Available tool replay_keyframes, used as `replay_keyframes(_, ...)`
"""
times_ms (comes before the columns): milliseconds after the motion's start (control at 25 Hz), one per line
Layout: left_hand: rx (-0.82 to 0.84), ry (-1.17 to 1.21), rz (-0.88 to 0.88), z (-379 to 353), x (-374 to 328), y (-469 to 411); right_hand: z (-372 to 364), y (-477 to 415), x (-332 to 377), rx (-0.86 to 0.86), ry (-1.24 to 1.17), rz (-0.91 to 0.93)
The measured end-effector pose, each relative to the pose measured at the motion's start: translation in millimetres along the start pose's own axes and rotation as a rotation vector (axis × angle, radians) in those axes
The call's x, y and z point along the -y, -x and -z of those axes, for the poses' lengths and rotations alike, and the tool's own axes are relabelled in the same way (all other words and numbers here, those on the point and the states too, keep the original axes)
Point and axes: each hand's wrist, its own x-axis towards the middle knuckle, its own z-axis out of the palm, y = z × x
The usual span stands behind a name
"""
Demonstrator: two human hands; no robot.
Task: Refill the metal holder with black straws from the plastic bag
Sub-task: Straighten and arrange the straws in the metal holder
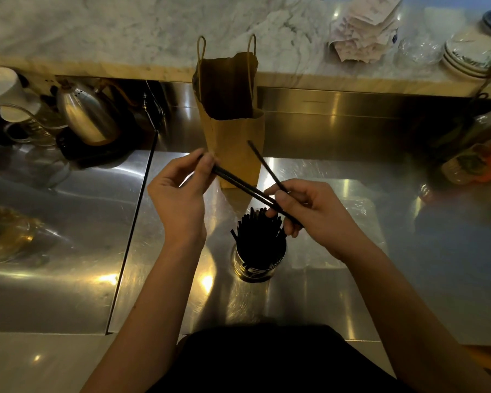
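Observation:
The round metal holder (253,268) stands on the steel counter, packed with several black straws whose tips fan out at its mouth. Just above it both hands hold loose black straws (240,185). My left hand (179,194) pinches the far end of two long ones between thumb and fingers. My right hand (309,211) grips their near end and also a third straw (264,163) that points up and away. A clear plastic bag (352,211) lies flat on the counter under my right hand, hard to make out.
An open brown paper bag (233,131) with twine handles stands just behind the hands. A steel kettle (87,114) and white cups sit at the back left. Stacked plates (465,55), glasses and paper slips rest on the marble ledge (125,32). A sunken steel basin (57,222) lies left.

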Motion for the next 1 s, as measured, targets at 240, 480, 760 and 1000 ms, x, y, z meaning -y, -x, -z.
replay_keyframes(240,0.100,-0.182,0.049,29,16,11,11,-9,-5,-0.257,-0.296,-0.114)
replay_keyframes(480,0.487,-0.490,0.132,57,22,30,6,-21,-4,-0.375,-0.460,-0.166)
replay_keyframes(760,0.544,-0.440,0.226,23,23,36,-29,-32,0,-0.397,-0.330,-0.016)
replay_keyframes(1000,0.521,-0.376,0.326,2,25,44,-38,-24,-4,-0.375,-0.128,0.084)
